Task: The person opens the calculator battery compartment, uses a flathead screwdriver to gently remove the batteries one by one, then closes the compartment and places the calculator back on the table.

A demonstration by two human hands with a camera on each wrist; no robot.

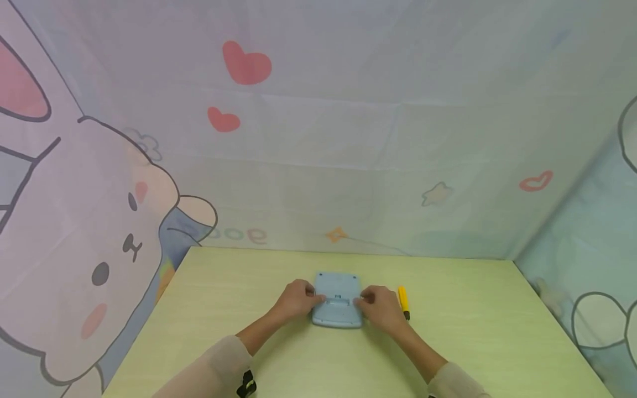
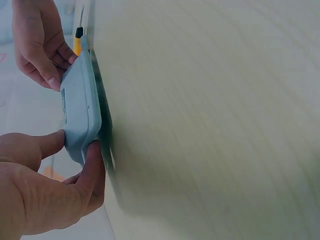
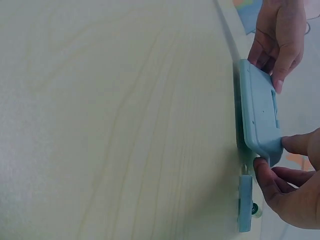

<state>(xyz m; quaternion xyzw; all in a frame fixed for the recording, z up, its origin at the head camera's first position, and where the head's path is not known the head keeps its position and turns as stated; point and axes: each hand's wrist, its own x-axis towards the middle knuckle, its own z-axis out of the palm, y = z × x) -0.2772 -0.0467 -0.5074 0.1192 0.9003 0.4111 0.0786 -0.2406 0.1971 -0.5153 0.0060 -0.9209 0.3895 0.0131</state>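
A light blue calculator [image 1: 337,316] is face down over the table, small holes at its corners and a recess across its middle. My left hand [image 1: 294,301] pinches its left edge, thumb on the back and fingers curled underneath. At the opposite edge my right hand [image 1: 382,309] holds it the same way. A shadow shows beneath the calculator [image 2: 80,102] in the left wrist view. Close beside my right hand [image 3: 295,187], a flat light blue piece [image 3: 245,202] and a small green cylinder [image 3: 257,210] lie on the table. The calculator's front is hidden.
Right of my right hand lies a yellow screwdriver [image 1: 403,298] with a black end. The pale yellow-green table [image 1: 473,320] runs back to a printed cloth backdrop [image 1: 323,166]. At the front left, a small black-and-yellow object [image 1: 246,384] shows by my sleeve.
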